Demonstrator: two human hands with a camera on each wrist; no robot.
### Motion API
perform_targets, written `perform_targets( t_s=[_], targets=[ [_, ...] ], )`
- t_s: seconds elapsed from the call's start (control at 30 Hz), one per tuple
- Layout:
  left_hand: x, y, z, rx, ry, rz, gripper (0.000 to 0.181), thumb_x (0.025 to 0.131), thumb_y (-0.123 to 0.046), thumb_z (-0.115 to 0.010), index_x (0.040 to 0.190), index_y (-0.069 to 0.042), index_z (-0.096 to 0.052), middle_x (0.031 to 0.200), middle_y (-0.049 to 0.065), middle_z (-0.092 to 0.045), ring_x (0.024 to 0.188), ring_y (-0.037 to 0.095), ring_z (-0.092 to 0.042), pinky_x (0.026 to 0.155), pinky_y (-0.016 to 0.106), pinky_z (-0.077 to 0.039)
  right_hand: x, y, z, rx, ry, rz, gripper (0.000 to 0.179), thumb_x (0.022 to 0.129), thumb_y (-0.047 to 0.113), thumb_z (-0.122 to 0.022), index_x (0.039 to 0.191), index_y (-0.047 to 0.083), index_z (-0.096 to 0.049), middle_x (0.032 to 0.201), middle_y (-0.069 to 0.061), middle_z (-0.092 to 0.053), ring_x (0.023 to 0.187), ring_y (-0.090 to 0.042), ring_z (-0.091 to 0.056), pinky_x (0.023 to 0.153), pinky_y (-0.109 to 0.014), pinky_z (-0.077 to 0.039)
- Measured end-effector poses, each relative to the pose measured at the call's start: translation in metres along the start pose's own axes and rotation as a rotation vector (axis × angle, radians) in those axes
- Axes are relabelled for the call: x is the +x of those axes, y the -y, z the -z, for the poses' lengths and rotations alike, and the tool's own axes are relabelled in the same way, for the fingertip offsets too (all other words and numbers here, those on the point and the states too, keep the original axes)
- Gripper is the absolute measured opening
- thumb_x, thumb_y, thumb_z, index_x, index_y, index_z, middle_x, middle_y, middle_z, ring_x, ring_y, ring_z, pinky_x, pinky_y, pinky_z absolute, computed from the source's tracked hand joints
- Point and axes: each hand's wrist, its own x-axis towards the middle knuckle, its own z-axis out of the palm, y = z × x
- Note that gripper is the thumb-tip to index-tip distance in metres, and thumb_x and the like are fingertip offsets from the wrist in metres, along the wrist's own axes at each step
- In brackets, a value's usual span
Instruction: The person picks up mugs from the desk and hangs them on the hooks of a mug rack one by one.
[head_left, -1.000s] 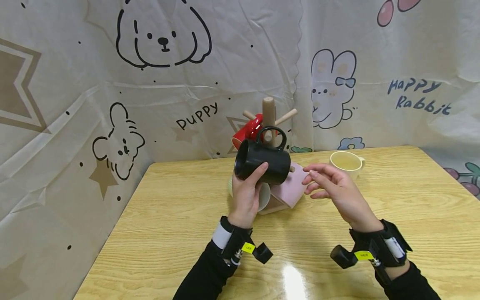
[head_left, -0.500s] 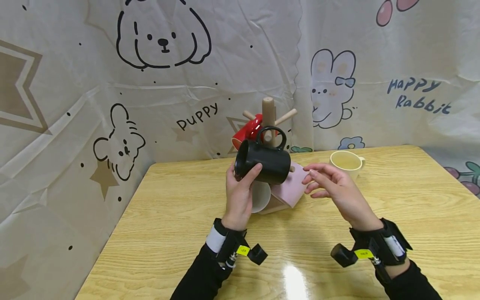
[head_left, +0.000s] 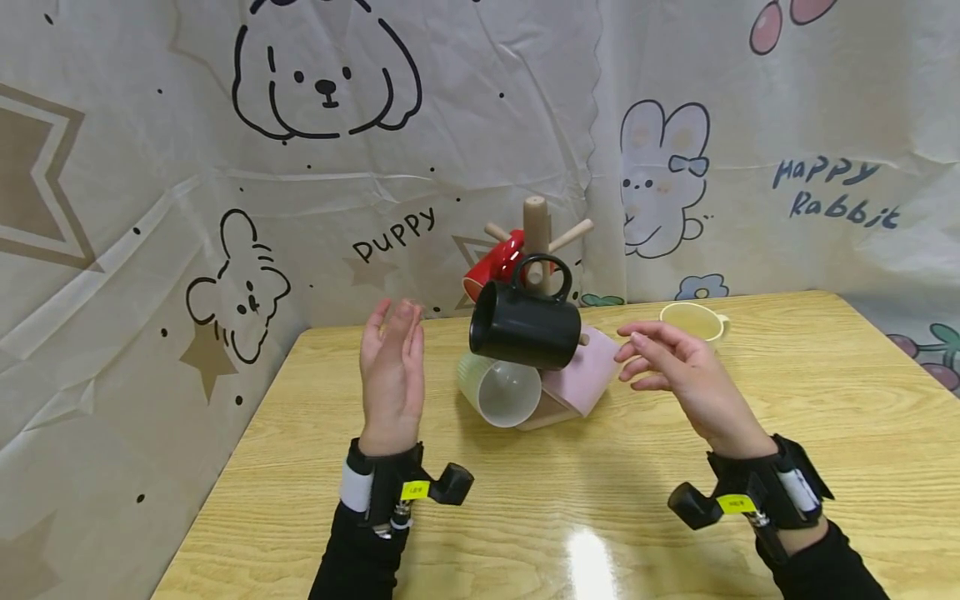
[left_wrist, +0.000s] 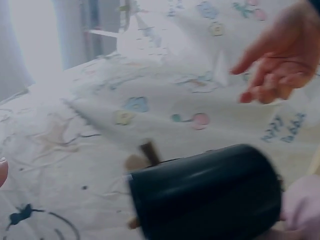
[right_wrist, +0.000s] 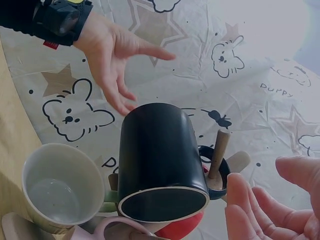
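A black mug [head_left: 525, 327] hangs on its side, its handle looped over a peg of the wooden mug tree [head_left: 536, 218]. To its left, my left hand [head_left: 393, 379] is held up with fingers straight, holding nothing and apart from the mug. My right hand [head_left: 693, 383] hovers at the right of the rack with loosely bent fingers and nothing in it. In the right wrist view the handle ring of the black mug [right_wrist: 162, 155] encircles the peg. Below it are a pale green mug [head_left: 504, 392] and a pink mug [head_left: 583, 375] at the rack.
A red mug [head_left: 493, 265] hangs on the back left of the rack. Behind my right hand stands a pale yellow cup [head_left: 693, 321] on the wooden table [head_left: 315, 467]. A printed cloth [head_left: 420, 150] hangs behind the table.
My left hand has let go of the black mug and drawn back to the left. The mug stays hanging in place. My right hand has shifted slightly to the right.
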Motion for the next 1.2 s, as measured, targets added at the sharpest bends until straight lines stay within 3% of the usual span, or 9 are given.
perform_targets(
  t_s=[0.1,0.3,0.5,0.57,0.67,0.83,0.97,1.07,1.2],
  targets=[
    [0.003,-0.01,0.005,-0.029,-0.007,-0.005,0.081,0.077,-0.021,-0.074,0.137,-0.003,-0.023,0.133,0.013,-0.034,0.134,0.026,-0.031,0.115,0.029,-0.019,0.0,0.0,0.001,0.007,-0.003,0.014,0.025,0.096,0.03,-0.047,0.113,0.012,-0.052,0.09,0.009,-0.063,0.078,-0.007,-0.063,0.071,-0.022,-0.054],
    [0.006,-0.018,0.009,-0.033,0.0,0.005,0.075,0.08,-0.019,-0.071,0.135,-0.004,-0.024,0.12,0.009,-0.039,0.133,0.027,-0.032,0.115,0.03,-0.019,0.0,0.001,0.003,0.008,-0.001,0.02,0.026,0.096,0.03,-0.047,0.114,0.011,-0.052,0.09,0.008,-0.063,0.079,-0.007,-0.063,0.071,-0.022,-0.054],
    [0.006,-0.023,0.011,0.154,0.045,0.076,0.055,0.09,-0.009,-0.053,0.137,-0.003,-0.023,0.134,0.012,-0.029,0.132,0.025,-0.034,0.114,0.029,-0.022,0.001,0.0,0.006,0.006,-0.025,0.032,0.023,0.096,0.028,-0.048,0.112,0.013,-0.053,0.09,0.009,-0.064,0.078,-0.006,-0.063,0.07,-0.022,-0.054],
    [0.006,-0.024,0.012,0.266,0.063,0.113,0.053,0.091,-0.006,-0.05,0.138,-0.004,-0.024,0.135,0.012,-0.029,0.13,0.024,-0.035,0.113,0.03,-0.024,0.001,-0.001,0.007,-0.044,-0.045,0.038,0.028,0.095,0.029,-0.049,0.114,0.009,-0.053,0.09,0.011,-0.063,0.078,-0.005,-0.063,0.07,-0.021,-0.054],
    [0.006,-0.024,0.016,0.532,0.103,0.156,0.056,0.091,-0.009,-0.053,0.139,-0.007,-0.025,0.136,0.01,-0.03,0.13,0.023,-0.034,0.112,0.034,-0.026,0.002,-0.003,0.009,-0.149,-0.067,0.042,0.037,0.095,0.03,-0.05,0.118,0.001,-0.051,0.091,0.013,-0.062,0.08,-0.003,-0.062,0.07,-0.021,-0.054],
    [0.01,-0.025,0.029,1.136,0.244,0.145,0.066,0.087,-0.027,-0.063,0.14,-0.01,-0.028,0.145,0.01,-0.029,0.135,0.028,-0.028,0.109,0.047,-0.027,0.004,-0.007,0.01,-0.332,-0.065,0.058,0.035,0.094,0.029,-0.052,0.114,0.001,-0.056,0.099,-0.002,-0.065,0.082,0.001,-0.061,0.072,-0.019,-0.052],
    [0.015,-0.031,0.043,1.579,0.415,0.121,0.065,0.086,-0.036,-0.062,0.137,-0.005,-0.037,0.138,0.018,-0.042,0.126,0.036,-0.04,0.099,0.051,-0.037,0.006,-0.011,0.01,-0.471,-0.029,0.077,0.029,0.093,0.028,-0.055,0.107,0.004,-0.061,0.102,-0.012,-0.066,0.085,-0.005,-0.061,0.072,-0.02,-0.051],
    [0.016,-0.036,0.051,1.762,0.498,0.137,0.061,0.087,-0.038,-0.06,0.132,0.0,-0.043,0.128,0.022,-0.052,0.116,0.038,-0.05,0.091,0.049,-0.043,0.008,-0.013,0.009,-0.524,-0.008,0.077,0.028,0.092,0.029,-0.056,0.105,0.006,-0.063,0.1,-0.01,-0.067,0.087,-0.013,-0.061,0.073,-0.021,-0.05],
    [0.019,-0.039,0.055,1.819,0.505,0.154,0.06,0.088,-0.04,-0.058,0.13,0.0,-0.046,0.123,0.025,-0.056,0.109,0.039,-0.054,0.088,0.049,-0.045,0.011,-0.014,0.008,-0.534,-0.009,0.076,0.028,0.091,0.029,-0.057,0.105,0.005,-0.063,0.099,-0.009,-0.067,0.089,-0.018,-0.061,0.073,-0.022,-0.05]
  ],
)
